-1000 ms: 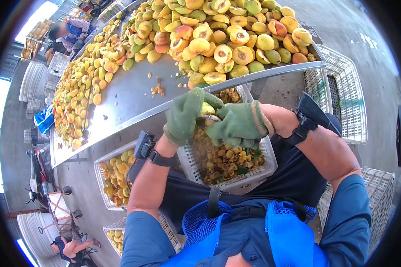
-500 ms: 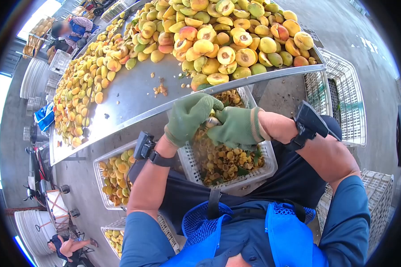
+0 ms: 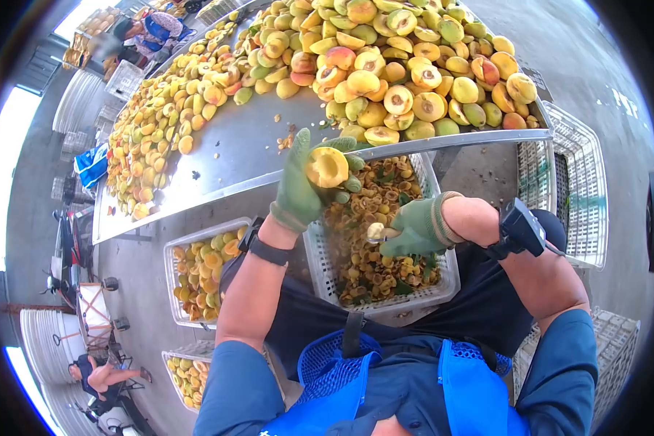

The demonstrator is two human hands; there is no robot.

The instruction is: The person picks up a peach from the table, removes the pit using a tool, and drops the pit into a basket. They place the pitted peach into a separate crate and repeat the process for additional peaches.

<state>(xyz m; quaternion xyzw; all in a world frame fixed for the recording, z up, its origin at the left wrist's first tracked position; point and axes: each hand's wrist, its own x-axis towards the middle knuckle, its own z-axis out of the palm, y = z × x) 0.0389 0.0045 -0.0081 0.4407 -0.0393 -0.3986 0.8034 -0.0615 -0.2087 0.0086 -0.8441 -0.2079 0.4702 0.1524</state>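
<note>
My left hand (image 3: 298, 190), in a green glove, holds a peach half (image 3: 328, 168) against its fingers near the metal table's front edge. The cut face of the half is turned up and shows a hollow in its middle. Lower and to the right, my gloved right hand (image 3: 416, 227) is closed around a small metal spoon-like pitting tool (image 3: 376, 234). A pale scrap sits at the tool's tip, and its handle is mostly hidden in the glove. Under both hands stands a white crate (image 3: 318, 275) holding pits, brown scraps and a few green leaves.
Halved peaches (image 3: 407, 73) are heaped on the metal table (image 3: 243, 134), with small scraps on its surface. Crates of peach halves (image 3: 207, 272) stand at left. White crates (image 3: 585, 196) stand at right. Other people (image 3: 152, 33) sit farther off at left.
My hands have moved apart. The left has gone up slightly and opened out to show the peach half's hollow; the right has moved down and right with the tool. The view has shifted a little.
</note>
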